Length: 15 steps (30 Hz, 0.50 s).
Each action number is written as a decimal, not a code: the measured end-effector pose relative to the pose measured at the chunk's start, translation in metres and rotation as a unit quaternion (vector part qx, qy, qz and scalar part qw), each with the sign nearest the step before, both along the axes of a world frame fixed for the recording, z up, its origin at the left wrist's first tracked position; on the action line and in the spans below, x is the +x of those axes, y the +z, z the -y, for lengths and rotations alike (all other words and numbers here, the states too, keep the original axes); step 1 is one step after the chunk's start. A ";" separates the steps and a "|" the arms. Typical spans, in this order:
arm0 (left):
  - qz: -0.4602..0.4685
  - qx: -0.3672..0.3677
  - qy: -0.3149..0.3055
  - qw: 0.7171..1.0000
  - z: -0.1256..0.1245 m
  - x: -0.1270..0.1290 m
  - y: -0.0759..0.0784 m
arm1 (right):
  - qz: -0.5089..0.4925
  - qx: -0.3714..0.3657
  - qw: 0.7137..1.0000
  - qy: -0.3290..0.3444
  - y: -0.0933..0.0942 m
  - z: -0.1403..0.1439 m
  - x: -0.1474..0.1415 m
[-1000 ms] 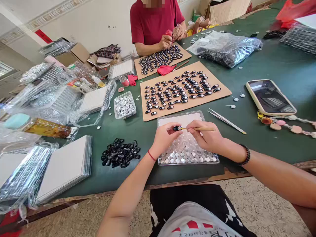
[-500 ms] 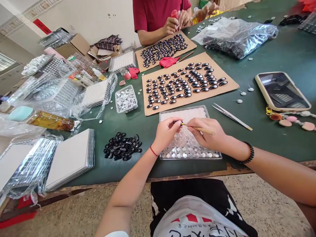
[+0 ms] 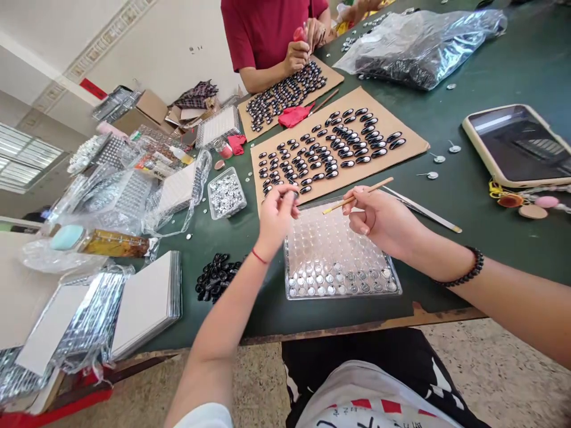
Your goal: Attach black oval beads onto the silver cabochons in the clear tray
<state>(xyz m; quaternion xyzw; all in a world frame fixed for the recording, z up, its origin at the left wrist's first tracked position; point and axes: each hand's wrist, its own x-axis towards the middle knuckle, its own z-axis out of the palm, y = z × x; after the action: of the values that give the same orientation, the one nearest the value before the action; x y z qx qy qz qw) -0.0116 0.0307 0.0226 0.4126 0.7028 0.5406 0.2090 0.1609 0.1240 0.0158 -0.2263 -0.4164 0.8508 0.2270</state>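
A: Fingers first. Left hand (image 3: 277, 215), thumb and forefinger pinched together at the near edge of the tan cardboard sheet (image 3: 401, 139); whatever sits between them is too small to tell. Right hand (image 3: 382, 220), fingers clamped on a thin wooden stick (image 3: 358, 195).

B: Stick's axis?

A: Long axis runs left-right, tilted; its near tip points left toward the left hand, the far end rises up-right. It hovers over the far rim of the clear plastic cell tray (image 3: 339, 294).

B: Room to move?

A: Tray sits just inside the worn table edge (image 3: 383, 324). Open green tabletop (image 3: 499, 238) lies right of the tray. Left is tighter: a pile of black oval pieces (image 3: 216, 277) near the tray, with a small clear box of silver discs (image 3: 225, 192) beyond it.

B: Obstacles?

A: Rows of glossy black ovals (image 3: 332, 148) fill the cardboard directly ahead. Metal tweezers (image 3: 423, 211) lie just beside the right hand. A cream-cased phone (image 3: 520, 145) is well apart, right. A person in a red shirt (image 3: 263, 30) works across the table.
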 end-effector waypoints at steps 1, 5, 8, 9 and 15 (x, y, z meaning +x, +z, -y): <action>-0.019 0.005 0.023 1.000 -0.015 -0.018 0.002 | -0.006 -0.011 1.000 -0.006 0.002 0.000 0.001; -0.100 -0.051 0.049 0.992 -0.097 -0.094 -0.002 | -0.034 -0.038 0.999 0.002 0.011 0.005 0.005; -0.192 -0.107 0.082 0.972 -0.160 -0.132 -0.012 | -0.036 -0.057 0.998 0.015 0.014 0.009 0.005; -0.215 -0.121 0.095 0.964 -0.177 -0.138 -0.016 | -0.031 -0.060 0.998 0.018 0.014 0.010 0.005; -0.224 -0.167 0.137 0.951 -0.233 -0.139 -0.031 | -0.013 -0.074 0.997 0.019 0.011 0.006 0.002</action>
<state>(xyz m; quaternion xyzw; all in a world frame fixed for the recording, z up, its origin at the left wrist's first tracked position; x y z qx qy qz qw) -0.1505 0.2633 -0.0082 0.3821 0.8613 0.3329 0.0365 0.1626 0.1177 0.0270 -0.2238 -0.3533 0.8863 0.1989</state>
